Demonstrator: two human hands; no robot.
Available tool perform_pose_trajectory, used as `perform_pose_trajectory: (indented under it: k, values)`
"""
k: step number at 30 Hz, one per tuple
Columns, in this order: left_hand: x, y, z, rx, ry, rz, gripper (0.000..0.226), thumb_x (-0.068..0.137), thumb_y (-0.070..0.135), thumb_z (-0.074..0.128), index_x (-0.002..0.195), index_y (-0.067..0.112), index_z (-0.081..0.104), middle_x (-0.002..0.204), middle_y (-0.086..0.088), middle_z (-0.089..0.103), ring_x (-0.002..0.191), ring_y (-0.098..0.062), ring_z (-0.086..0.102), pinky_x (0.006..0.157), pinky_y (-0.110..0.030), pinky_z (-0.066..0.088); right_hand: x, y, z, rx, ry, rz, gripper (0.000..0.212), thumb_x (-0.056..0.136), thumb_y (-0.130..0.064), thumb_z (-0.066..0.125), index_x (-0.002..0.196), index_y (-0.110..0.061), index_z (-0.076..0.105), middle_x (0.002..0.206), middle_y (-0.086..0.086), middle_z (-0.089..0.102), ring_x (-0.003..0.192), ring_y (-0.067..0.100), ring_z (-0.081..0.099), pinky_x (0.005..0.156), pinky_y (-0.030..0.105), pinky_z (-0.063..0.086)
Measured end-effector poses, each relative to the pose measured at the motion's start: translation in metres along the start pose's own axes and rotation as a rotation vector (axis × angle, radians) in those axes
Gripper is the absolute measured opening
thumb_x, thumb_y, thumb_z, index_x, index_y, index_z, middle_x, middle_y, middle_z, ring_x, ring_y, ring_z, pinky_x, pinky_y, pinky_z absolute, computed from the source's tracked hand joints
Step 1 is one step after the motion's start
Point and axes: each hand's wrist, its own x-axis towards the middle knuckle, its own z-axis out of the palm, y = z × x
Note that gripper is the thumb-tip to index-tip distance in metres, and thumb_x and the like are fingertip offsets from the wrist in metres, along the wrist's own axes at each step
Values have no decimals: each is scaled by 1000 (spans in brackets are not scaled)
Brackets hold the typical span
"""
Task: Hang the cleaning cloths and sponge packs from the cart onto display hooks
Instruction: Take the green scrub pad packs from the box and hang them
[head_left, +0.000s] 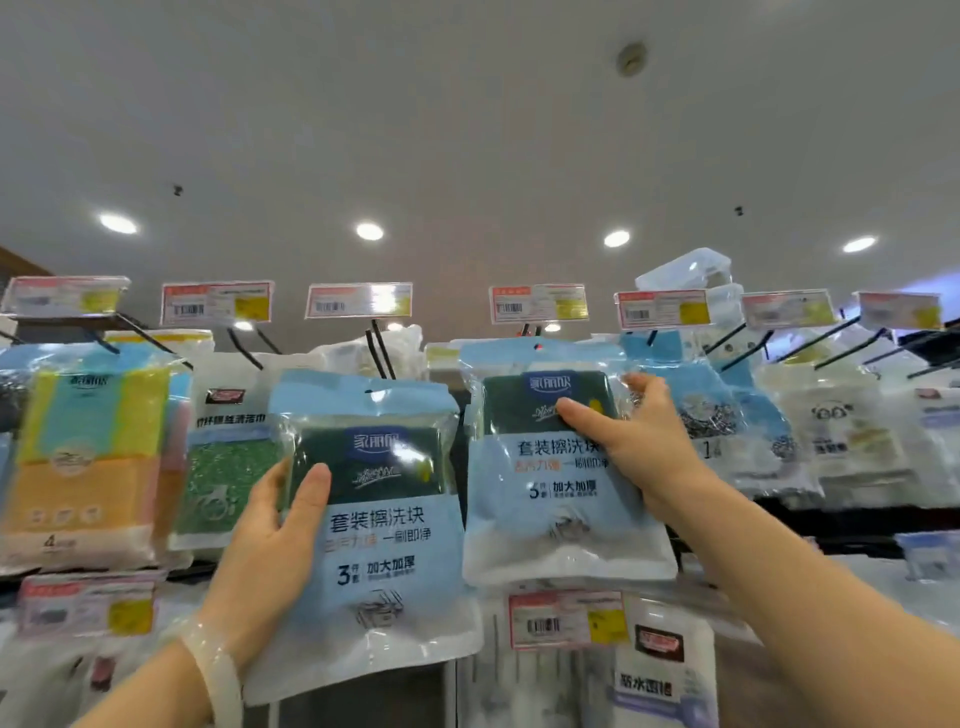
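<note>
My left hand (270, 535) grips the left edge of a light-blue sponge pack marked 3 (384, 540), held up just below a black display hook (382, 348). Its hang hole sits under the hook's tip. My right hand (631, 441) grips the right side of a second light-blue sponge pack marked 5 (550, 499), thumb on its front. That pack hangs from the neighbouring hook (537, 344) at its top hole. Both packs show a dark green sponge inside.
Other packs hang on hooks: yellow and orange cloths (85, 457) at left, a green cloth pack (223, 467), steel scourers (727, 415) at right. Price tags (358, 300) stick out above each hook. A lower row of goods (660, 660) hangs beneath.
</note>
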Motion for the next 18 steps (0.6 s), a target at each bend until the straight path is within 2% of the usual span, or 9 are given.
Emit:
perform_pose_trajectory:
  k: [3, 6, 13, 18]
  values:
    - [1, 2, 0, 40, 6, 17, 86, 64, 70, 48, 137, 26, 38, 132, -3, 56, 120, -28, 54, 102, -53, 40, 19, -3, 3, -131, 33, -93, 83, 70, -32, 80, 135, -31, 28, 132, 13, 50, 114, 36, 57, 96, 55, 46]
    - [1, 3, 2, 33, 4, 24, 87, 64, 70, 48, 139, 27, 37, 132, -4, 55, 121, -29, 53, 103, -52, 40, 32, -6, 5, -201, 31, -148, 78, 72, -34, 78, 135, -32, 30, 132, 13, 51, 116, 36, 55, 97, 54, 46]
    - [0, 2, 5, -4, -2, 20, 84, 63, 65, 51, 137, 26, 39, 121, -5, 63, 109, -28, 61, 98, -52, 44, 47, -3, 7, -235, 72, -143, 80, 75, -34, 76, 140, -23, 32, 141, 13, 44, 120, 35, 53, 98, 53, 46]
    - [-1, -2, 3, -40, 0, 8, 75, 65, 61, 53, 131, 28, 45, 113, -4, 68, 102, -27, 65, 95, -52, 47, 48, -6, 11, -320, 96, -151, 76, 77, -37, 73, 140, -17, 35, 138, 14, 47, 116, 33, 55, 95, 53, 48]
